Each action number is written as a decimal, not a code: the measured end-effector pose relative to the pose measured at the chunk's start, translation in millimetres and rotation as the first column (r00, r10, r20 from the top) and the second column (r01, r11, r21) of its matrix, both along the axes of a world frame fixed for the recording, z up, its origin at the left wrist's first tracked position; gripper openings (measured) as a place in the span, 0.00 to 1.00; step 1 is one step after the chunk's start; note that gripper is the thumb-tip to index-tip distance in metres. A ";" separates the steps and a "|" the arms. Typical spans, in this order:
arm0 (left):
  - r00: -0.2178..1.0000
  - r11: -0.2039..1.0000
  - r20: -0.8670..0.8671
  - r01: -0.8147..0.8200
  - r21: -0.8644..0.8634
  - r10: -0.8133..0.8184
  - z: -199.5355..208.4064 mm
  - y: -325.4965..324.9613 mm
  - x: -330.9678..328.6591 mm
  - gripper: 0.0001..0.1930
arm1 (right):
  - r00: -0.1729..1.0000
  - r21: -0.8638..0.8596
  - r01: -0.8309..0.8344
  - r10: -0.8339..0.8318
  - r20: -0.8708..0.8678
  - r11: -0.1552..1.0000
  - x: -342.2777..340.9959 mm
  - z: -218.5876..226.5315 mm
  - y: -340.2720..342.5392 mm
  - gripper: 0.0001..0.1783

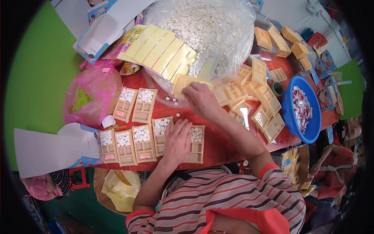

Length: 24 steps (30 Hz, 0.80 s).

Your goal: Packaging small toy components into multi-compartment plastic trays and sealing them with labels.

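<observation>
My right hand reaches over the red table, fingers closed on the near edge of a cream plastic compartment tray at the mouth of a big clear bag of small white cubes. My left hand lies flat, fingers stretched out, across two trays in the front row. One of them, a tray with white cubes in its top section, shows to the right of the hand. The other filled tray is at its left. A few loose cubes lie on the table near my fingertips.
More part-filled trays stand to the left, some with pink pieces. A pile of trays lies right, beside a blue basin of small packets. Yellow sheets and a pink bag with green strands lie left; printed cards rest at the front left.
</observation>
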<state>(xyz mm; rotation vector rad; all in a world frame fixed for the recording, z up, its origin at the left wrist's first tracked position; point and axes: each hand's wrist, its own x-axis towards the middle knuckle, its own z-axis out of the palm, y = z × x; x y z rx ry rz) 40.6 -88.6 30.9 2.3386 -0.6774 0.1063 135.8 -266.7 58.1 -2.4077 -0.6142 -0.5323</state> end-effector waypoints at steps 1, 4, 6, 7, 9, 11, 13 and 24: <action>1.000 0.999 0.002 0.018 -0.029 -0.018 -0.2 -0.2 -1.3 0.18 | 0.998 0.017 0.041 -0.042 0.054 0.999 14.3 1.8 -5.7 0.04; 0.999 0.994 0.008 0.035 -0.106 -0.034 2.7 0.4 -2.0 0.16 | 0.964 -0.210 0.248 -0.220 0.150 0.946 68.8 7.0 -32.8 0.06; 0.999 0.979 -0.029 0.025 -0.203 -0.032 6.6 5.9 0.5 0.16 | 0.942 -0.422 0.336 -0.298 0.157 0.842 102.2 11.7 -49.7 0.09; 0.999 0.980 0.038 -0.007 -0.198 0.015 5.3 8.9 5.0 0.14 | 0.932 -0.525 0.357 -0.332 0.145 0.772 116.3 14.9 -52.4 0.10; 0.993 0.994 0.101 -0.056 -0.090 0.065 10.0 14.5 22.3 0.12 | 0.929 -0.604 0.324 -0.366 0.058 0.728 136.4 17.3 -61.1 0.10; 0.980 0.994 0.172 -0.108 0.018 0.103 11.1 12.9 38.3 0.10 | 0.914 -0.675 0.285 -0.406 -0.023 0.680 150.6 14.8 -64.5 0.10; 0.966 0.966 0.227 -0.170 0.196 0.124 12.2 11.2 52.4 0.06 | 0.882 -0.751 0.187 -0.445 -0.155 0.634 163.2 13.1 -59.8 0.13; 0.955 0.930 0.284 -0.175 0.322 0.081 -10.5 6.6 63.4 0.04 | 0.969 -0.242 0.229 -0.244 -0.031 0.943 135.0 27.2 -92.1 0.08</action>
